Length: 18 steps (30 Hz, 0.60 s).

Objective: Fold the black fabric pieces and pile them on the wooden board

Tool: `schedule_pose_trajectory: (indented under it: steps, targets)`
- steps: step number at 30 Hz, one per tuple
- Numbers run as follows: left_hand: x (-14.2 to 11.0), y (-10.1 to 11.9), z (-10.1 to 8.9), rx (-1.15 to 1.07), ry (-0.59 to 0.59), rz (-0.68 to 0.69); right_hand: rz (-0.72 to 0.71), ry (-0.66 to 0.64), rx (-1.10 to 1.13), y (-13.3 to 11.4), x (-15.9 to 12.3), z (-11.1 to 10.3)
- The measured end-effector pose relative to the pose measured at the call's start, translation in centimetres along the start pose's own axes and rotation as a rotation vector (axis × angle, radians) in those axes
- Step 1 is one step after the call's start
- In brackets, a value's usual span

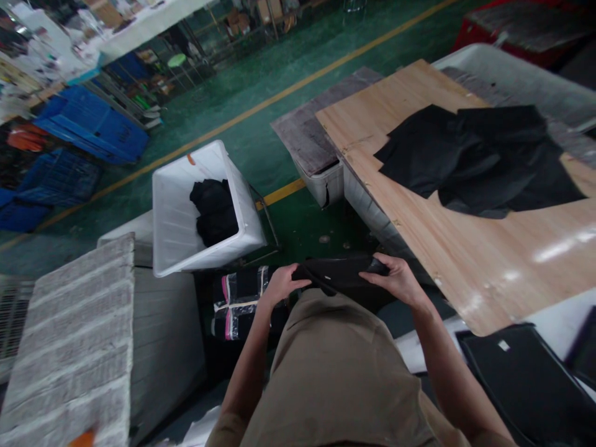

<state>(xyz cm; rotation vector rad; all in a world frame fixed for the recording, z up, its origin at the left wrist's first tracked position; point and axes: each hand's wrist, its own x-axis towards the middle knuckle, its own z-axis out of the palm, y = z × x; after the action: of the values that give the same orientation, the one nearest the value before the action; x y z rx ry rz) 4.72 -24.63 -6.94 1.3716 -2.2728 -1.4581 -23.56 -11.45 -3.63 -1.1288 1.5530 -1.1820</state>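
A piece of black fabric [344, 270] with a small white mark is stretched between my hands, just in front of my body. My left hand [285, 282] pinches its left end between thumb and fingers. At the other end, my right hand [395, 278] grips a bunched corner. The lower part of the fabric is hidden behind my shirt. To the right, a pile of black fabric pieces [484, 158] lies spread on a wooden board [372, 130].
A white bin [174, 230] holding dark fabric stands ahead left. Beside my left arm is a plastic-wrapped bundle [244, 301]. A grey-white covered box [74, 335] is at the left. Blue crates [100, 127] stand farther off. A black panel [526, 379] lies at the lower right.
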Motion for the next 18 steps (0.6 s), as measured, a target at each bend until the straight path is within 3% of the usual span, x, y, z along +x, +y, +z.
schedule_pose_trajectory:
  steps: [2, 6, 12, 18]
  targets:
    - [-0.4, -0.9, -0.1, -0.003, -0.03, -0.043, -0.007, 0.038, -0.017, 0.3, 0.0, -0.3]
    - [-1.0, -1.2, 0.2, -0.044, 0.038, -0.084, 0.003, 0.087, -0.009, 1.1, 0.4, 0.1]
    - [-1.1, 2.6, 2.0, -0.491, -0.027, -0.094, 0.057, 0.124, 0.091, 1.9, 1.2, 2.1]
    - [-1.2, 6.3, 3.3, -0.954, -0.063, -0.025, 0.234, 0.09, 0.422, 2.0, 1.3, 4.4]
